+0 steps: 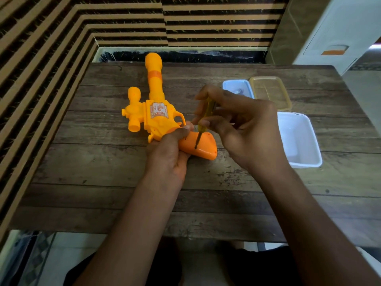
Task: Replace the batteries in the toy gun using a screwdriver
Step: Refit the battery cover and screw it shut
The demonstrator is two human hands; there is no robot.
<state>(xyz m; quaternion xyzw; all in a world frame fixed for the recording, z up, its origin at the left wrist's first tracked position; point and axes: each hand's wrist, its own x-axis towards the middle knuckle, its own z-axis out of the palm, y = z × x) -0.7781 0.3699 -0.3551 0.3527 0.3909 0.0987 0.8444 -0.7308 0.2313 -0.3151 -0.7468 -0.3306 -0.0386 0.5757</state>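
On the wooden table point(103, 182), left hand point(167, 155) grips yellow-orange toy gun point(158, 118); right hand point(239, 126) fingers pinch screwdriver point(204, 120)

The yellow-orange toy gun point(158, 118) lies flat on its side, barrel pointing to 12 o'clock, orange grip toward 4 o'clock. The screwdriver point(204, 118), yellow transparent handle, stands tilted, its tip touching the grip.

yellow plastic toy gun point(156, 112) with an orange grip and orange barrel band; translucent yellow screwdriver point(207, 112); dark brown wood-plank bench point(103, 172); pale blue tub point(237, 87), white tub point(299, 139), amber lid point(270, 91); tan-and-black striped wall point(51, 48)
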